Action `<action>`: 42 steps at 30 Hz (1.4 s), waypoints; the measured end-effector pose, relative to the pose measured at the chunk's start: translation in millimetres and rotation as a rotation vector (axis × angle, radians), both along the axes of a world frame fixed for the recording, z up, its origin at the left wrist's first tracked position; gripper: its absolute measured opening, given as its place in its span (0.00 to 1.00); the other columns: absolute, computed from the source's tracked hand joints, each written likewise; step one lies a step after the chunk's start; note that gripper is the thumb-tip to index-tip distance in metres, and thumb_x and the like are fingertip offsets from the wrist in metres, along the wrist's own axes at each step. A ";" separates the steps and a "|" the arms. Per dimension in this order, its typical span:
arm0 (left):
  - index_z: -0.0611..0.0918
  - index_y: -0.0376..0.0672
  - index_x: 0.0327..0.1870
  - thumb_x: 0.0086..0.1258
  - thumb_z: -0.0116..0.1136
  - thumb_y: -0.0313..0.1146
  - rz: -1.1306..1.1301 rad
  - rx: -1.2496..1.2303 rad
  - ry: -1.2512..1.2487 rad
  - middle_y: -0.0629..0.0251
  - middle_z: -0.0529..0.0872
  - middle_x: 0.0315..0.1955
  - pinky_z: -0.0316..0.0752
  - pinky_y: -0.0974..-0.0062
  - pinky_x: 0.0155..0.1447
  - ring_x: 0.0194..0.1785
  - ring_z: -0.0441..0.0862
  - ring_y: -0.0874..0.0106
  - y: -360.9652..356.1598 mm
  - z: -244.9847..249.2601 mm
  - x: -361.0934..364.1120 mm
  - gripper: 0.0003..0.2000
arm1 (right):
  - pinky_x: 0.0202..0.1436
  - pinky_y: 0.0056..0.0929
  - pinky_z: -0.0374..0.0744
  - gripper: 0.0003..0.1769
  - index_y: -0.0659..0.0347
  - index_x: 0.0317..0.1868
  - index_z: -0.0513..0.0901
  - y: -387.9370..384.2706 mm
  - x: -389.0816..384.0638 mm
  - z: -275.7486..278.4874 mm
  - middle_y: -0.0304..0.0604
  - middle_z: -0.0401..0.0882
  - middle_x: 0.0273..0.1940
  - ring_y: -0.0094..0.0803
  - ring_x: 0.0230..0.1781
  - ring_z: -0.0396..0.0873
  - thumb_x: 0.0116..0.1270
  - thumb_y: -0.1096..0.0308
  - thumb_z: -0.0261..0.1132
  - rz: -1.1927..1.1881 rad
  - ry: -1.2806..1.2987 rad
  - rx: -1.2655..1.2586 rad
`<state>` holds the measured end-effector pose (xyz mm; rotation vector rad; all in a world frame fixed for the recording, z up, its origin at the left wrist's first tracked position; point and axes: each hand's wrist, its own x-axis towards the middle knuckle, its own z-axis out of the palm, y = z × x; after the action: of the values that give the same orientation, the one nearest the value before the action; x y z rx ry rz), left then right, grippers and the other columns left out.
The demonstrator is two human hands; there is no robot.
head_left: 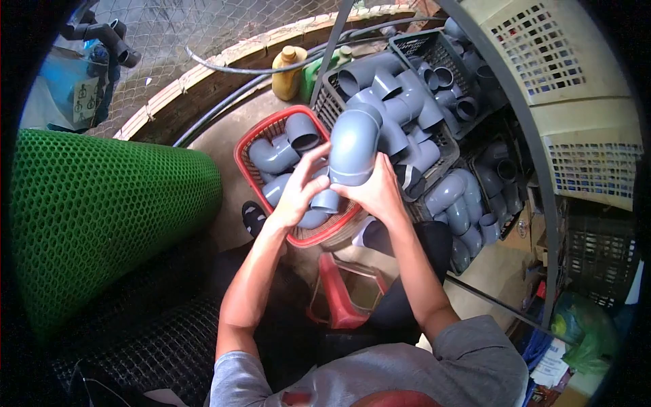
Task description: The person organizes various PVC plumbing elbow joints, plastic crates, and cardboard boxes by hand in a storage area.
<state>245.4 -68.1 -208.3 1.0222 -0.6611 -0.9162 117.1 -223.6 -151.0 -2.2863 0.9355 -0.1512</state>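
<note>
A large grey plastic pipe elbow (354, 139) is held up in front of me, over the gap between a red basket and a dark crate. My right hand (375, 193) grips its lower end, thumb underneath and fingers along the right side. On the other side, my left hand (298, 195) has its fingers apart, fingertips right at the elbow's left edge. Below the left hand, the red basket (243, 157) holds several more grey pipe elbows (274, 156). Behind the held elbow, the dark crate (327, 102) is heaped with grey pipe fittings (405, 102).
More dark crates (424, 44) of fittings stand at the back right. A green mesh roll (115, 217) lies at the left. Yellow (287, 74) and green bottles stand by the low wall. A red stool (339, 298) is between my legs; cream perforated crates (539, 51) rise at right.
</note>
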 end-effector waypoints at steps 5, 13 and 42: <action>0.67 0.45 0.81 0.77 0.66 0.40 -0.094 0.020 -0.067 0.58 0.73 0.75 0.69 0.60 0.76 0.79 0.68 0.62 2.4 16.5 -2.6 0.34 | 0.66 0.41 0.83 0.38 0.69 0.66 0.74 -54.1 -20.6 -29.4 0.51 0.83 0.59 0.37 0.59 0.84 0.62 0.58 0.79 -0.196 -0.441 0.783; 0.67 0.44 0.81 0.74 0.66 0.33 -0.131 0.137 -0.012 0.59 0.77 0.71 0.71 0.61 0.75 0.73 0.75 0.65 20.0 18.2 22.5 0.35 | 0.66 0.61 0.84 0.36 0.62 0.73 0.70 -222.5 10.6 19.3 0.54 0.75 0.69 0.51 0.64 0.82 0.74 0.49 0.69 -0.418 -0.684 0.873; 0.68 0.47 0.81 0.65 0.70 0.44 -0.477 0.598 -0.436 0.43 0.78 0.69 0.70 0.55 0.77 0.72 0.76 0.48 27.0 -23.4 30.8 0.41 | 0.66 0.26 0.76 0.38 0.49 0.76 0.78 -566.2 104.7 -255.5 0.47 0.86 0.64 0.34 0.60 0.85 0.65 0.81 0.51 -0.184 -0.221 -0.008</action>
<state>276.2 -41.1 -231.7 1.6665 -1.0576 -1.3689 221.8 -789.8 -406.5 -2.1353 1.0272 -0.4776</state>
